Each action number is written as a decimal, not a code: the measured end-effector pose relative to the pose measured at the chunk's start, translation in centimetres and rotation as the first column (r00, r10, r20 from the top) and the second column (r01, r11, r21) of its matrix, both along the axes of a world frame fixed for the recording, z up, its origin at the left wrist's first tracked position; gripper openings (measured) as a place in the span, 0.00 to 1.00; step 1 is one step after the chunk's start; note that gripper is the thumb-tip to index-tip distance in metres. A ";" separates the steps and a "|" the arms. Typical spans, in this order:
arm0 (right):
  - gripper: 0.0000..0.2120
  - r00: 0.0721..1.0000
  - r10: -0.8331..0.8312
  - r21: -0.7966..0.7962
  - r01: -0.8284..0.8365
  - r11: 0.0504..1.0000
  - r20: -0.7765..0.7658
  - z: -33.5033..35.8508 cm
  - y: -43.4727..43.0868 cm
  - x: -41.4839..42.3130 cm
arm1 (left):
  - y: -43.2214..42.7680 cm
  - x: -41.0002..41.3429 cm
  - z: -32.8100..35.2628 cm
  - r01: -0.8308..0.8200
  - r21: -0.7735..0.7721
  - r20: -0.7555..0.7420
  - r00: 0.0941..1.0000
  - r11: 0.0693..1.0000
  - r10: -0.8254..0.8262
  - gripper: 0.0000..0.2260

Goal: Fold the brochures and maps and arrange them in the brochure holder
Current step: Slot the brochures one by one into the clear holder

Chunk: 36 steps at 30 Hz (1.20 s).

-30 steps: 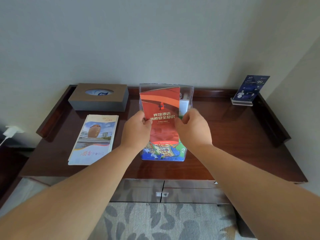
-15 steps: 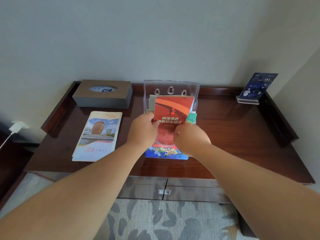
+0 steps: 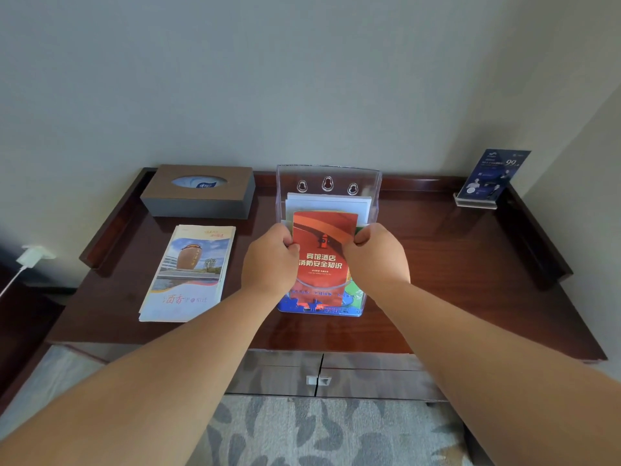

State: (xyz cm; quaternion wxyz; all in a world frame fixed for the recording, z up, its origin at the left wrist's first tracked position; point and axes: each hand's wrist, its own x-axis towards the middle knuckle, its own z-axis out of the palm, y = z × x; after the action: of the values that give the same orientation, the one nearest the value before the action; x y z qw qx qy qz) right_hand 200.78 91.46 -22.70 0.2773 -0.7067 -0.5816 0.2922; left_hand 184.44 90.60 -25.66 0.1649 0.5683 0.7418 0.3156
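A clear acrylic brochure holder (image 3: pixel 327 176) stands at the middle of the dark wooden desk (image 3: pixel 453 284). A folded red brochure (image 3: pixel 322 253) with white Chinese lettering sits in its front pocket, over a blue and green map. White papers (image 3: pixel 327 205) stand in the pocket behind. My left hand (image 3: pixel 268 260) pinches the red brochure's left edge and my right hand (image 3: pixel 376 257) pinches its right edge. A folded brochure with a building picture (image 3: pixel 190 272) lies flat on the desk, left of the holder.
A brown tissue box (image 3: pixel 198 191) sits at the back left. A small blue sign in a clear stand (image 3: pixel 492 178) is at the back right corner. Raised rails edge the desk's sides and back. A white charger (image 3: pixel 33 255) hangs at far left.
Both hands have lowered the red brochure from above the holder down into its front pocket. The hands moved down with it and still hold its edges.
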 end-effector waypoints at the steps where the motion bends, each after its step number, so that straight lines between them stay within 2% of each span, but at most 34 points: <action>1: 0.02 1.000 0.003 0.013 -0.003 1.000 0.017 0.0 0.1 0.1 | 0.1 0.0 -0.1 0.001 0.001 0.009 1.000 1.000 -0.001 0.08; 8: 0.02 0.998 0.021 -0.004 -0.021 1.000 0.060 -0.3 0.1 0.3 | -0.1 0.2 -0.6 -0.015 -0.025 -0.008 1.000 1.000 0.015 0.08; 16: 0.09 0.988 0.029 -0.003 -0.029 1.000 0.150 -0.3 -0.2 1.0 | -0.1 0.1 -0.1 -0.044 -0.013 -0.028 0.999 0.999 0.043 0.10; 22: 0.10 0.953 0.167 0.006 -0.174 0.985 0.253 0.1 -2.1 -1.3 | -1.5 -1.4 1.7 -0.104 -0.010 -0.044 0.994 0.995 0.104 0.07; 27: 0.08 0.922 0.356 0.002 -0.360 0.933 0.150 1.6 -2.7 -7.7 | -3.4 -6.7 3.5 -0.192 -0.075 -0.037 0.981 0.979 0.190 0.05; 30: 0.07 0.893 0.425 -0.007 -0.429 0.903 0.148 2.2 -2.7 -11.4 | -4.5 -11.4 3.6 -0.259 -0.104 -0.072 0.965 0.960 0.253 0.06; 36: 0.09 0.892 0.436 -0.155 -0.418 0.895 0.115 0.2 -1.6 -17.8 | -4.9 -21.1 0.9 -0.311 -0.178 -0.129 0.948 0.933 0.292 0.05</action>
State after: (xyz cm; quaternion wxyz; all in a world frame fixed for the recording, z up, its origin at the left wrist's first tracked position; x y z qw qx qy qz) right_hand 182.98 89.85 -22.51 0.1176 -0.5971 -0.7220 0.3292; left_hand 163.38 85.75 -24.76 0.1319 0.4439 0.8550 0.2335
